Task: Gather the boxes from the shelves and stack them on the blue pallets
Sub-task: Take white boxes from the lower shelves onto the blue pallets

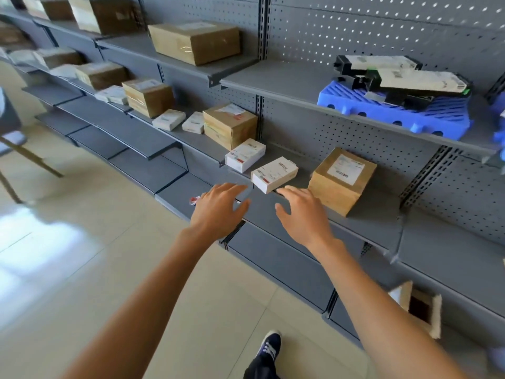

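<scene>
Both hands reach with spread, relaxed fingers and hold nothing: the left hand [218, 206] and the right hand [303, 212] are just in front of the small white cardboard box with a printed label [274, 174]. This box lies at the front edge of the grey metal shelf [369, 214], overhanging it a little. I judge that a careless touch could push it off. The blue plastic pallet [393, 110] lies above and to the right of the box.
</scene>
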`<state>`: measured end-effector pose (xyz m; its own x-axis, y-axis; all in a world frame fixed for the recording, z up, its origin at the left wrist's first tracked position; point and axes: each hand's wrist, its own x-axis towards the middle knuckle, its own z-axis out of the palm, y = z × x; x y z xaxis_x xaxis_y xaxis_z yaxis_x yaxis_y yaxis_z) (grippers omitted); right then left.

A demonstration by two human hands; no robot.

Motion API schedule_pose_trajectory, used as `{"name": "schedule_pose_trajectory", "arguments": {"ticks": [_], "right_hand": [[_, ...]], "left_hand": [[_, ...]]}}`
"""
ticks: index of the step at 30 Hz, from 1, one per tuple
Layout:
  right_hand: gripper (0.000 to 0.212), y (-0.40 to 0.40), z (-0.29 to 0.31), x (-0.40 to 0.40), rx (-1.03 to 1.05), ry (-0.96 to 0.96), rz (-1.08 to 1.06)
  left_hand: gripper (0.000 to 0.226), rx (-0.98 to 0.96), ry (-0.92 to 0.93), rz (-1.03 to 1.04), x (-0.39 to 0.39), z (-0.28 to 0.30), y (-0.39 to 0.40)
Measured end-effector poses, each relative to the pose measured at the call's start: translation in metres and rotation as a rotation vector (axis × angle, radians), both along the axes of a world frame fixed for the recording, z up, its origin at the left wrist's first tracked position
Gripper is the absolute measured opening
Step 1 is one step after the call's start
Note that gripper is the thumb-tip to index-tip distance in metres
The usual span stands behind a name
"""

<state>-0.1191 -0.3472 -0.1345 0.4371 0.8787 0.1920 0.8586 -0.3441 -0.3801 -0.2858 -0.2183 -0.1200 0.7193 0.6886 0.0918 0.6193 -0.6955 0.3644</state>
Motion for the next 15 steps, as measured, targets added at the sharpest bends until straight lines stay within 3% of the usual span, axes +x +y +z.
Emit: {"name": "schedule_pose_trajectory", "arguments": {"ticks": [15], "right_hand": [[0.039, 0.097, -0.076, 0.086, -0.057, 0.157, -0.060]], "left_hand": [[0.049, -0.012, 0.114, -0.044, 0.089, -0.061, 0.109]]}}
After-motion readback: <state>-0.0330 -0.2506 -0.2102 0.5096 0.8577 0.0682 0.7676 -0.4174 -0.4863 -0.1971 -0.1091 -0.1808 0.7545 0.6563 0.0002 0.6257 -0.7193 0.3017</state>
